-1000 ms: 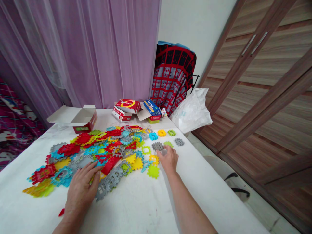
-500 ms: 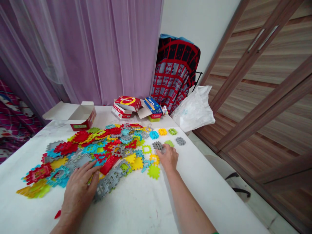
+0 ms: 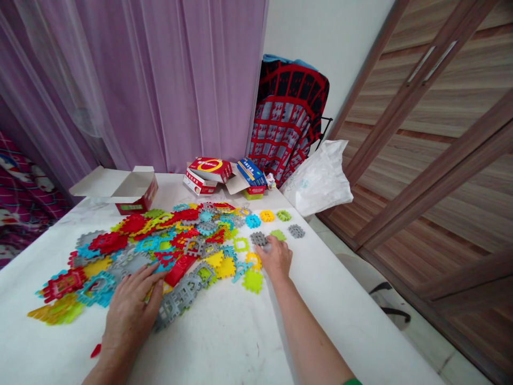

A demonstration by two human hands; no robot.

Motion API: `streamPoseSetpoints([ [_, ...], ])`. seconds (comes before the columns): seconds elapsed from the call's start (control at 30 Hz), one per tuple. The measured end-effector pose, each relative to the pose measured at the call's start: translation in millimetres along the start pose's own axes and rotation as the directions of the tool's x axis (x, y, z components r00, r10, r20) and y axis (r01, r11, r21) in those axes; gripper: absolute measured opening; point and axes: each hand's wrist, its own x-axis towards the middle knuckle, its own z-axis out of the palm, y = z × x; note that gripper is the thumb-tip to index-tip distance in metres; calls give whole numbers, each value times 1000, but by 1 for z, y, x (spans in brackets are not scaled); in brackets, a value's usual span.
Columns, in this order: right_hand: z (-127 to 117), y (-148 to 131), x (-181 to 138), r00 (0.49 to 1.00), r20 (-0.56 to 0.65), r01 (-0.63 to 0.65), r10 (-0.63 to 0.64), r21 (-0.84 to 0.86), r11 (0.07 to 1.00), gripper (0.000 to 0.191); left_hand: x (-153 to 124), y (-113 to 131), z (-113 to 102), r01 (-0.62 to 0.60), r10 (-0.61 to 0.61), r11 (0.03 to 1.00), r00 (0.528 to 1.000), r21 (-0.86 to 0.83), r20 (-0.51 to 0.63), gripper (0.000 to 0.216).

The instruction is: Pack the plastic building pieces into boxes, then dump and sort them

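Observation:
A loose heap of toothed plastic building pieces [image 3: 192,246] in red, yellow, blue, green and grey spreads over the white table [image 3: 224,331]. My left hand [image 3: 136,294] lies at the heap's near side with fingers stretched out, beside a long red piece [image 3: 179,270]. On the right, my right hand [image 3: 277,259] rests on the table, fingers curled and thumb near a grey piece [image 3: 258,238]. Just beyond its fingertips lies a green piece [image 3: 278,235]. Whatever is between thumb and fingers is mostly hidden. Below it lies a green toothed square [image 3: 253,281].
Blue [image 3: 253,221], yellow [image 3: 267,216], green [image 3: 284,215] and grey [image 3: 296,231] pieces lie apart at the right. An opened red box [image 3: 138,200] and several small cartons [image 3: 210,170] stand at the back. A white plastic bag [image 3: 318,179] is by the right edge.
Hardly anything differs. Both hands keep their places, and the pieces lie as before; the view has shifted very slightly.

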Motion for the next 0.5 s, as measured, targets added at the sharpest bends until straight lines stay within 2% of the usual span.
streamPoseSetpoints([
  [0.2, -2, -2, 1, 999, 45, -24, 24, -6, 1000, 39, 1, 0, 0, -9, 9, 1000, 1000, 6, 3, 40],
  [0.5, -4, -4, 1, 999, 39, -16, 16, 10, 1000, 39, 2, 1, -1, -11, 11, 1000, 1000, 13, 4, 43],
])
